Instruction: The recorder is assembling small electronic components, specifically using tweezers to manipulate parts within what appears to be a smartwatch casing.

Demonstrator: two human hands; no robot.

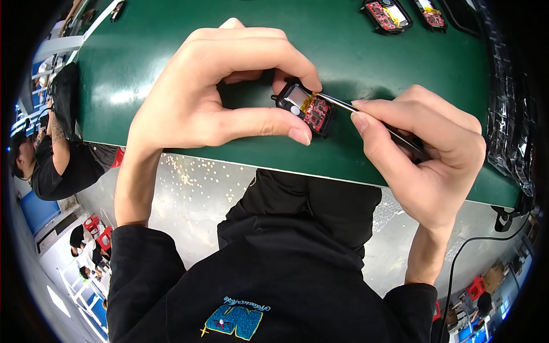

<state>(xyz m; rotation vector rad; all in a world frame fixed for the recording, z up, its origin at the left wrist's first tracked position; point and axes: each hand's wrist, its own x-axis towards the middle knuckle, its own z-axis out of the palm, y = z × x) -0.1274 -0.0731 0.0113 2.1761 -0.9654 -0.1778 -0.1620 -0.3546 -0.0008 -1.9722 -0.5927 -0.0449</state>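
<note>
Between the thumb and fingers of my left hand is a small black device housing, tilted over the green table. Inside it show a red circuit board, a pale rectangular part, a white round part and a bit of yellow ribbon. My right hand grips a pair of tweezers, pinched between thumb and index finger. The tweezers' tips reach the yellow ribbon area at the board's upper edge; whether they have hold of anything there is too small to tell.
Two similar open housings with red boards, one larger in view and one beside it, lie at the far right of the green table. Shiny black wrapped packages line the right edge. Another person sits at the left.
</note>
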